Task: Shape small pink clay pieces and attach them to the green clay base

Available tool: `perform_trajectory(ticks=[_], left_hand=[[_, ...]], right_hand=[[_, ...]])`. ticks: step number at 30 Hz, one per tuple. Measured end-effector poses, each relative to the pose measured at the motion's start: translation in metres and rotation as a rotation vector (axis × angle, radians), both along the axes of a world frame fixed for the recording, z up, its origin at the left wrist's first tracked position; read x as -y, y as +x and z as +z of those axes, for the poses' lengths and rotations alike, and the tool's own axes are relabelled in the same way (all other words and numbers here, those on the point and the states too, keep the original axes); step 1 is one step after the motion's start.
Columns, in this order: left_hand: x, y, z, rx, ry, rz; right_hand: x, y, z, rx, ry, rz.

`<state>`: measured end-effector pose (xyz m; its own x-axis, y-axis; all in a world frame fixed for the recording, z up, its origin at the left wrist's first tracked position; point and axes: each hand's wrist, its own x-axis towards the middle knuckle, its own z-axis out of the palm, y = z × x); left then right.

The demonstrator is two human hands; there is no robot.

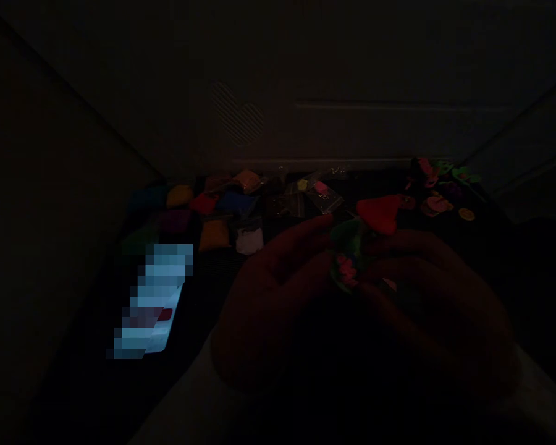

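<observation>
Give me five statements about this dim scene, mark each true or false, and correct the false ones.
1. The left hand and right hand are both at a green piece with pink on it. True.
2. The lit screen lies to the right of both hands. False: the lit screen is to the left of them.
3. A red piece shows just beyond the right hand's fingers. True.
4. The white packet is the one farthest left. False: the white packet has an orange packet to its left.
5. A striped heart shows beyond the packets. True.
</observation>
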<state>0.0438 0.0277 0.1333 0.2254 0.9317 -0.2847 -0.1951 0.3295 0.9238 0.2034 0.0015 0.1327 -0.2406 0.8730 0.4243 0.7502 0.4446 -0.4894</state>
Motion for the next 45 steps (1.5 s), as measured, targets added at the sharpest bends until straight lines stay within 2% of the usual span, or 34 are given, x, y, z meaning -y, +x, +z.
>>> perform_trajectory(ticks=[8, 12, 21, 28, 39, 45], left_hand=[[0.001, 0.004, -0.003, 0.247, -0.133, 0.006], [0.0, 0.005, -0.004, 0.337, -0.184, -0.005], [0.0, 0.006, -0.005, 0.389, -0.211, -0.02], [0.002, 0.006, -0.004, 0.398, -0.197, -0.015], [0.005, 0.006, -0.003, 0.389, -0.181, -0.028], [0.005, 0.005, -0.003, 0.38, -0.17, -0.038]], right_hand=[[0.005, -0.001, -0.003, -0.068, 0.051, -0.014], [0.011, 0.0, -0.003, -0.1, 0.162, -0.009], [0.013, 0.001, -0.006, -0.009, 0.272, 0.072], [0.013, 0.0, -0.006, 0.035, 0.301, 0.059], [0.009, 0.001, -0.002, 0.059, 0.287, 0.1], [0.011, 0.0, -0.003, 0.018, 0.256, 0.039]])
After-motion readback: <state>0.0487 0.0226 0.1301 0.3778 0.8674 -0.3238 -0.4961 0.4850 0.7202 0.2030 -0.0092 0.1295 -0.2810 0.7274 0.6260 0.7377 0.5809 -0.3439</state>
